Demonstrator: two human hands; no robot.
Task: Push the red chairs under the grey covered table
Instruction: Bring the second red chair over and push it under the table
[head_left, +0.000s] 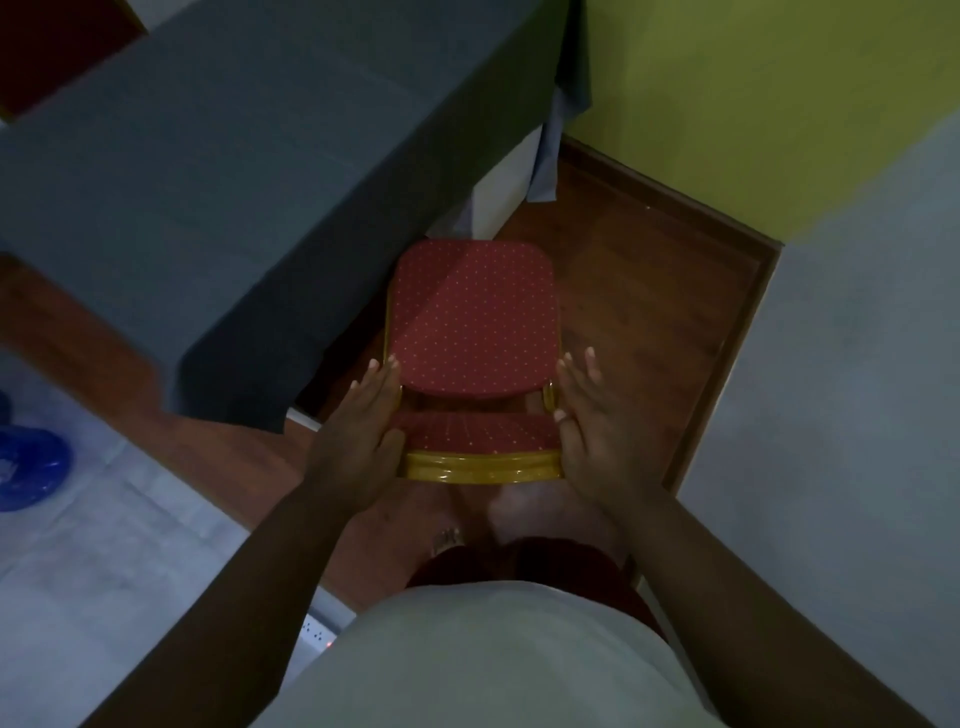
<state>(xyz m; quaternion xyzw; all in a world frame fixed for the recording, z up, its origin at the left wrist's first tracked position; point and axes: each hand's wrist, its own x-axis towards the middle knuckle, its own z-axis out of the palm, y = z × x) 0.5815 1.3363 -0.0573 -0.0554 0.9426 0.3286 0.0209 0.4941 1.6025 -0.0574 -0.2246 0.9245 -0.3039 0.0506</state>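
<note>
A red chair (472, 322) with small pale dots and a gold frame stands directly below me on the wooden floor, its seat beside the corner of the grey covered table (218, 182). My left hand (363, 431) presses flat against the left side of the backrest, fingers stretched forward. My right hand (587, 421) presses the right side the same way. The chair is clamped between both palms. The seat's far edge lies level with the table's hanging cloth, and no part of the seat is under the table.
A green wall (753, 93) and a grey wall (857, 389) close off the right side. A blue plastic object (31, 467) lies on the pale floor at the left. A white power strip (317, 631) sits near my feet.
</note>
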